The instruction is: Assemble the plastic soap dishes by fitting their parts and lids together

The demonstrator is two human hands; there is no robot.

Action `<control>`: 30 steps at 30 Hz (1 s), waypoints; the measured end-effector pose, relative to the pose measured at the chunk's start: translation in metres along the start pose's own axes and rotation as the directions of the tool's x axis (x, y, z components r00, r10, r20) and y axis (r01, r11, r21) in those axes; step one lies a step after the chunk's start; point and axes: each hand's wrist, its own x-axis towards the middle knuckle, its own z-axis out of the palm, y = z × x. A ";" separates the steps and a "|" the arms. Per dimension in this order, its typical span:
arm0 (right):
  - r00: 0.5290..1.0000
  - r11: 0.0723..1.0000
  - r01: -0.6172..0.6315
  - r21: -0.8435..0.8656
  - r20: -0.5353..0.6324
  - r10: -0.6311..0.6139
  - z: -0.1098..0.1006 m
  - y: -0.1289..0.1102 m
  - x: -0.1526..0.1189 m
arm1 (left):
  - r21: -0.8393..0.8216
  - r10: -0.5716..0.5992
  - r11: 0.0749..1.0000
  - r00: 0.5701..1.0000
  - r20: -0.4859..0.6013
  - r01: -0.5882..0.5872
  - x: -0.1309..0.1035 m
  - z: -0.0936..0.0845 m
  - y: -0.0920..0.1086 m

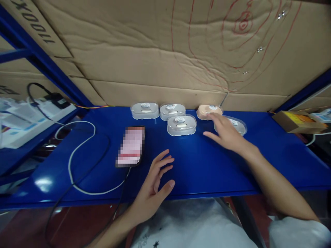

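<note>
My right hand (224, 133) reaches over the back right of the blue shelf, thumb and fingers apart. Its fingertips are at the front of a peach-coloured oval case with a clear cover (203, 112); whether they touch it I cannot tell. Partly behind that hand sits a grey oval case (240, 126). Left of it are three more grey cases of the same shape: one in front (181, 125), one just behind (172, 111) and one farther left (145, 111). My left hand (157, 182) hovers near the front edge with its fingers spread, holding nothing.
A phone (131, 146) with a blurred screen lies left of centre, a cable at its lower end. A white cable (69, 162) loops across the left side. Cardboard (129, 51) walls the back. A small open carton (289, 122) stands at the right, a white box (33, 120) at the left.
</note>
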 end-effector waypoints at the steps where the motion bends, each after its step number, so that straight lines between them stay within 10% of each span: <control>1: 0.999 0.997 -0.049 -0.053 0.010 0.050 -0.007 0.016 -0.004 | 0.000 0.004 1.000 1.000 0.004 -0.004 0.000 0.000 0.000; 9: 0.945 0.952 -0.244 -0.188 0.175 0.277 -0.016 0.095 -0.031 | -0.009 0.005 1.000 1.000 0.022 -0.005 0.001 0.001 -0.001; 14: 0.956 0.992 -0.111 -0.054 0.266 0.121 -0.035 0.035 -0.037 | 0.000 0.014 1.000 0.999 0.038 -0.014 0.001 0.001 0.001; 21: 0.830 0.852 0.175 0.493 0.392 -0.397 -0.033 -0.077 -0.038 | 0.332 0.047 0.940 0.995 0.087 -0.073 -0.002 0.003 0.001; 30: 0.885 0.864 0.210 0.457 0.287 -0.367 -0.001 -0.064 -0.025 | 0.490 0.087 0.859 0.985 0.148 -0.149 -0.005 0.006 -0.001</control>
